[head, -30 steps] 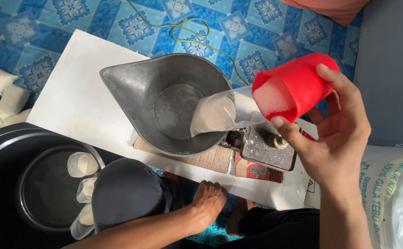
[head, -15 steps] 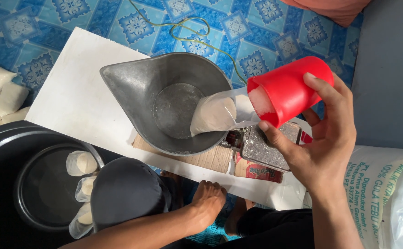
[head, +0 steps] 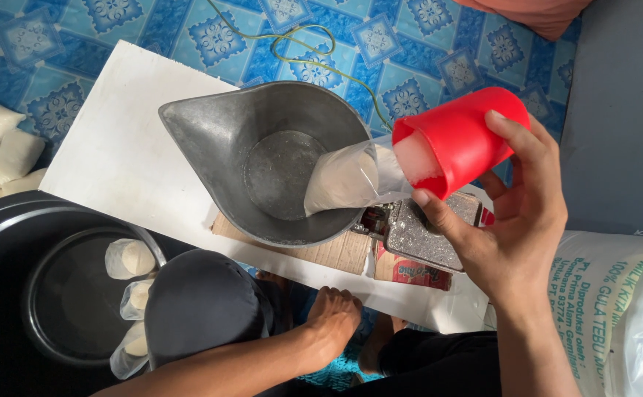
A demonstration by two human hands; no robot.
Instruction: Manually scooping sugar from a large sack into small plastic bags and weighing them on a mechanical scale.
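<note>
Red plastic cup [head: 460, 140], grey metal scoop pan [head: 263, 158], white board [head: 116, 158], blue floral-patterned floor mat [head: 211, 33], black basin [head: 13, 228]

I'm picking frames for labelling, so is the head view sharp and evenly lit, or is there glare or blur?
Head view: sharp on the right hand and red cup; soft, even daylight, faint shadows; mild sheen inside the metal scoop pan; the black basin is dark, with little detail.
</note>
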